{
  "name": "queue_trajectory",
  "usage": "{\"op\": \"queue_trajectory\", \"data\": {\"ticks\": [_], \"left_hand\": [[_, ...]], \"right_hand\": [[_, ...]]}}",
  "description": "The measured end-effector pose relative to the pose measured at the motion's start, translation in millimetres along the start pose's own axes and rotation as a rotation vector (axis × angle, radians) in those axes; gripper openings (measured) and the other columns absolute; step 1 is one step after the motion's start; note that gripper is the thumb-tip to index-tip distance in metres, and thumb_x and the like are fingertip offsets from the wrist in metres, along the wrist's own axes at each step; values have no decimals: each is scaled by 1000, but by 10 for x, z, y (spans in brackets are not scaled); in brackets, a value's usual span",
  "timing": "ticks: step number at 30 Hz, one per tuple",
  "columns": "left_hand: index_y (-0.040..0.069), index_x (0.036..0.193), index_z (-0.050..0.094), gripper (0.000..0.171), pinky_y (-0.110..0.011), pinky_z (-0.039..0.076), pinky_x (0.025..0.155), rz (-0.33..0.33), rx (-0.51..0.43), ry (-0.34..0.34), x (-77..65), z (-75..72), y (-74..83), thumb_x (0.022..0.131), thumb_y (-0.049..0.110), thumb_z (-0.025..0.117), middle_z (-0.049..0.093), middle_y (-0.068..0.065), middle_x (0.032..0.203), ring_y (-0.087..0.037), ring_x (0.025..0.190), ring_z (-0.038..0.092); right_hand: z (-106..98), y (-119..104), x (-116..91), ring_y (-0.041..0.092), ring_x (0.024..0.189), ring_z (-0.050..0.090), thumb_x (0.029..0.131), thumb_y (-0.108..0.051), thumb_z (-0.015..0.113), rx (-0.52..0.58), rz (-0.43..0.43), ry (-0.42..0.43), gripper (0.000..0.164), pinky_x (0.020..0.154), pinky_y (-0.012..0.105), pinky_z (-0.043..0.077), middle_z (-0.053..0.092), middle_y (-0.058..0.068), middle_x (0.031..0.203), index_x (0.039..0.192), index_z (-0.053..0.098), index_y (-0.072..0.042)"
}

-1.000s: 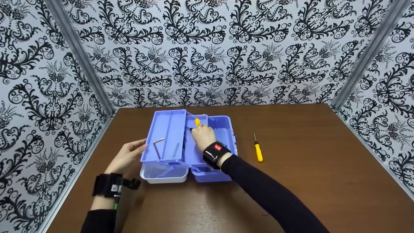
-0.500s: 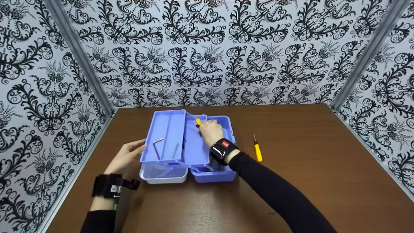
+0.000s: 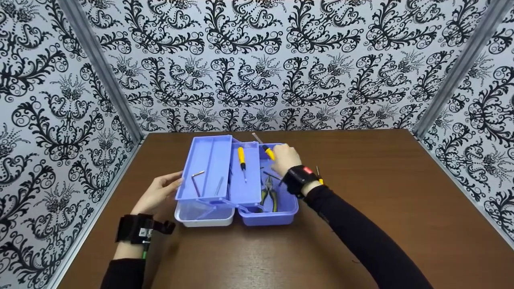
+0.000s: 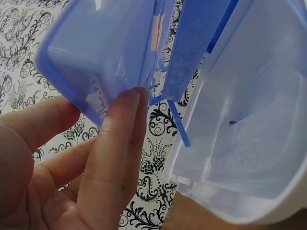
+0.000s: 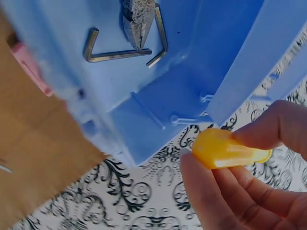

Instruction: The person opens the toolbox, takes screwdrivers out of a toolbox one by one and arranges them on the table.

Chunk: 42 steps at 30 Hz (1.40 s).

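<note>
My left hand (image 3: 154,194) grips the near left edge of the raised purple tray (image 3: 202,186), thumb and fingers on either side of its wall in the left wrist view. My right hand (image 3: 287,158) holds a screwdriver by its yellow handle (image 5: 225,148), over the back right of the open toolbox (image 3: 268,220). The blade points up and to the left in the head view. Another yellow screwdriver (image 3: 241,158) lies in the middle tray (image 3: 251,194). Pliers (image 3: 269,194) with dark and yellow handles and bent hex keys (image 5: 120,56) lie in the toolbox bottom.
A hex key (image 3: 195,184) and a thin rod (image 3: 219,186) lie in the left tray. Below it sits the whitish translucent lid (image 3: 204,222). A third screwdriver (image 3: 320,176) on the brown table (image 3: 381,192) is partly covered by my right wrist. Patterned walls enclose the table.
My right hand has moved right, out of the middle tray, and the screwdriver in it now shows. The other screwdriver and the pliers have come into view. The left hand keeps its place.
</note>
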<state>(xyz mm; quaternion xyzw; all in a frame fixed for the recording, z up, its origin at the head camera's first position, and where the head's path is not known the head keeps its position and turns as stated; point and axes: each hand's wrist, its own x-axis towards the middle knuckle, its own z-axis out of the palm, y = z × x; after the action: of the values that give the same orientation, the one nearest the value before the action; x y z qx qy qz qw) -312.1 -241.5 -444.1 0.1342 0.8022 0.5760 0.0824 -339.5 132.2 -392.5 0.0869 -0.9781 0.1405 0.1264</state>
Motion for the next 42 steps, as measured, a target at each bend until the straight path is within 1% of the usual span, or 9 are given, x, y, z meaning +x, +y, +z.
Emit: {"op": "queue_trajectory", "data": {"ticks": [4, 9, 12, 14, 16, 23, 33, 39, 42], "left_hand": [[-8, 146, 40, 55, -20, 51, 59, 4, 20, 3, -1, 1, 6, 103, 24, 53, 70, -21, 110, -7, 74, 67], [-9, 147, 37, 55, -25, 59, 81, -5, -35, -6, -10, 3, -4, 104, 23, 51, 59, -30, 130, -7, 89, 70], [-9, 147, 35, 56, -25, 59, 82, -6, -55, -12, -6, 5, -13, 104, 22, 51, 57, -31, 133, -7, 91, 70], [-9, 147, 36, 56, -21, 57, 73, -7, -51, -11, -2, 10, -17, 104, 22, 51, 60, -29, 129, -7, 86, 70], [-10, 147, 35, 55, -20, 57, 72, -3, -54, -16, 0, 16, -23, 105, 22, 50, 61, -29, 128, -6, 86, 70], [-11, 148, 33, 56, -26, 59, 84, -2, -106, -30, -5, 25, -18, 105, 20, 50, 55, -34, 133, -8, 92, 71], [-10, 147, 35, 54, -29, 60, 84, -1, -122, -32, 16, 17, -1, 104, 20, 50, 67, -16, 121, -11, 90, 70], [-11, 148, 32, 56, -26, 59, 84, 3, -89, -40, -7, 17, 4, 105, 20, 49, 57, -33, 132, -8, 92, 71], [-11, 148, 32, 55, -24, 58, 87, -1, -105, -44, -10, 21, 18, 105, 20, 48, 53, -34, 136, -7, 96, 70]], "right_hand": [[-58, 177, -7, 37, 75, 65, 71, -6, 75, 80, 83, -27, 17, 66, 49, 57, 65, 15, 79, 74, 58, -4], [-92, 393, -40, 36, 73, 63, 69, -11, 76, 114, 102, -27, 21, 66, 49, 55, 58, 10, 73, 72, 56, -5], [-91, 511, -69, 38, 74, 62, 70, -11, 76, 120, 97, -23, 26, 67, 51, 54, 53, 8, 71, 68, 51, -8], [-84, 588, -87, 39, 74, 63, 70, -11, 76, 122, 105, -20, 28, 68, 52, 54, 52, 9, 70, 67, 48, -9], [-77, 660, -103, 40, 74, 63, 70, -11, 75, 128, 118, -22, 28, 68, 53, 55, 53, 10, 69, 66, 47, -9], [-94, 941, -176, 40, 72, 64, 69, -13, 75, 135, 164, -30, 22, 69, 53, 56, 58, 13, 68, 65, 55, -4], [-142, 1406, -403, 33, 65, 57, 68, -18, 77, 114, 242, -78, 32, 66, 52, 55, 52, 8, 61, 56, 49, -9], [-41, 1644, -543, 33, 69, 60, 70, -20, 78, 99, 296, -147, 31, 68, 48, 56, 56, 10, 65, 59, 53, -6], [4, 1729, -611, 32, 70, 64, 72, -20, 78, 106, 327, -180, 29, 66, 42, 57, 59, 10, 66, 61, 55, -5]]}}
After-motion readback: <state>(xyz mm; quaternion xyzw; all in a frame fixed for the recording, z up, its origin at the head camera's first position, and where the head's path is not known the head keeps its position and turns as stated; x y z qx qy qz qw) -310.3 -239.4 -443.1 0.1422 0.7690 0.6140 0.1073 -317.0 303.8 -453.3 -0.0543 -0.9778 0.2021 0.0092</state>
